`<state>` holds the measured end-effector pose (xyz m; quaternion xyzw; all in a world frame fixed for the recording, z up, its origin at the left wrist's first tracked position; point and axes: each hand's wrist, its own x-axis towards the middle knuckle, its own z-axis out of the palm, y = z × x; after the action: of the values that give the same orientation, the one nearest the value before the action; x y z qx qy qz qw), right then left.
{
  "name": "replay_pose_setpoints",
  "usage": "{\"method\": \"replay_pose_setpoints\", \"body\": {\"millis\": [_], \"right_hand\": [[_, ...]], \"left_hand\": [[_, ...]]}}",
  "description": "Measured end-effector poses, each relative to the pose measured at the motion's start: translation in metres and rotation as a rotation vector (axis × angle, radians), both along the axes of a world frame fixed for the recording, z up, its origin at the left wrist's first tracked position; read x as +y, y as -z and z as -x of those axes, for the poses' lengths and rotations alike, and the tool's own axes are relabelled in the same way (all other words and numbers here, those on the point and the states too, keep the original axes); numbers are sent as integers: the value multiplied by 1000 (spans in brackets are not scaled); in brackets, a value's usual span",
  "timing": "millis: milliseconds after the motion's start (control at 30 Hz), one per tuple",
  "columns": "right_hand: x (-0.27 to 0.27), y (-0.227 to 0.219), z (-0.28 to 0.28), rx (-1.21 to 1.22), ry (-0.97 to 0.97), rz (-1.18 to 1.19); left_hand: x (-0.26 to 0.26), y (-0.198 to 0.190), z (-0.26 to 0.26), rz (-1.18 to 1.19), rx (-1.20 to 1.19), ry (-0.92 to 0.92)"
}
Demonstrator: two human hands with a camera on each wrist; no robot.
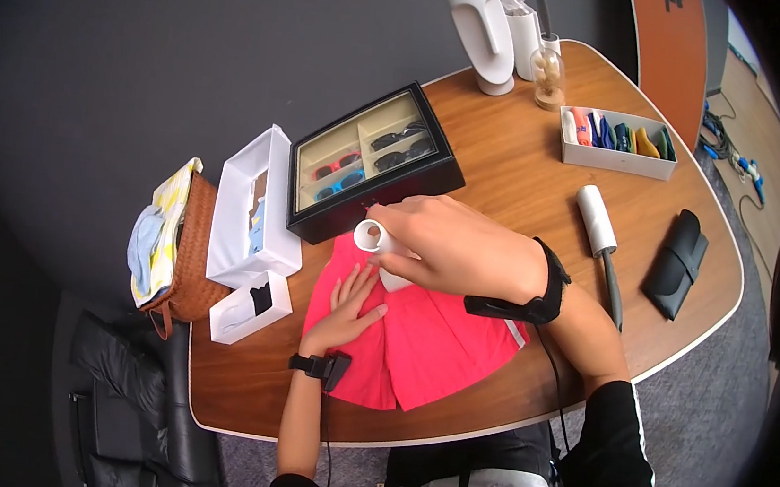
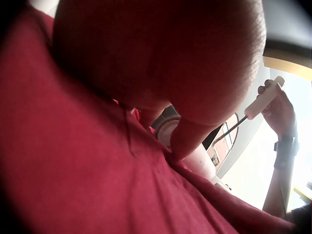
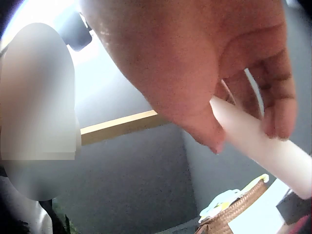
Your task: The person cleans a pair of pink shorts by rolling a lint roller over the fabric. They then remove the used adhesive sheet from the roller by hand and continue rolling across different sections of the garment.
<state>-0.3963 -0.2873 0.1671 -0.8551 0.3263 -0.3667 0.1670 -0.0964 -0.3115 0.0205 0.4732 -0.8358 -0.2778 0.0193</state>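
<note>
Some pink shorts (image 1: 457, 344) lie under our spread left hand (image 1: 348, 317); at its two o'clock, our right hand (image 1: 461, 246) grips a white handle (image 2: 263, 101).

Bright pink-red shorts (image 1: 456, 341) lie spread on a brown wooden desk (image 1: 519, 191), leg openings toward its near edge, the cloth lightly creased, a white stripe along one leg's outer side. A white-handled tool (image 2: 264, 99) with a thin rod is held tilted over them, the handle's hollow round end raised
</note>
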Motion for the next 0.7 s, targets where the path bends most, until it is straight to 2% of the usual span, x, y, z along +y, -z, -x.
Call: {"method": "replay_pose_setpoints", "body": {"millis": [433,633,700], "right_hand": [[-8,6,0,-41,37,-4],[9,-6,2,3,-55,12],[19,-17,4,82,-96,-84]], "left_hand": [[-1,0,0,20,6,30],[-4,8,-5,17,-2,22],[-8,13,-11,1,2,30]]}}
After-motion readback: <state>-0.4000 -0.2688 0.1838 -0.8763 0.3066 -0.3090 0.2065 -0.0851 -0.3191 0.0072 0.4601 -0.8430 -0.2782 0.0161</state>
